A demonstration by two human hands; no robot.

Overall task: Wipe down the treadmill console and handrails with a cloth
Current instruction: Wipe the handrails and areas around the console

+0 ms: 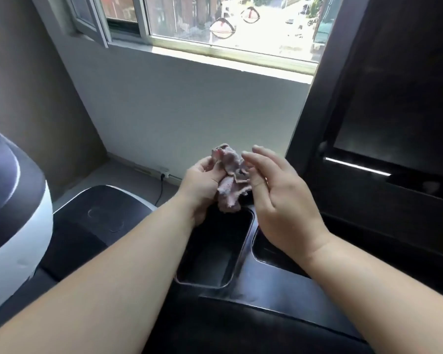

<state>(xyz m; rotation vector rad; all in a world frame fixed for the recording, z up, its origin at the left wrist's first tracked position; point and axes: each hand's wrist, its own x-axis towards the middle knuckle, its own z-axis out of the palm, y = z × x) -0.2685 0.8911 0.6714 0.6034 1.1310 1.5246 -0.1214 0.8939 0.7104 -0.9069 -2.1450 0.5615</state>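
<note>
Mid-frame: cloth bunched in left hand above console tray

Centre of frame, the left hand (202,185) grips a crumpled pinkish cloth (229,180), fingers curled round it. The right hand (279,200) is just beside the cloth on its right, fingers loosely straight and slightly apart; can't tell if they touch it. Both hands are held above the black console (266,290), over the far end of a rectangular tray (215,251) recessed in it. Dark screen (394,123) at right of frame. Window (215,21) at top, grey wall (177,111) below it. A black cable (160,190) runs down from the wall base. White machine (16,226) at left edge.
</note>
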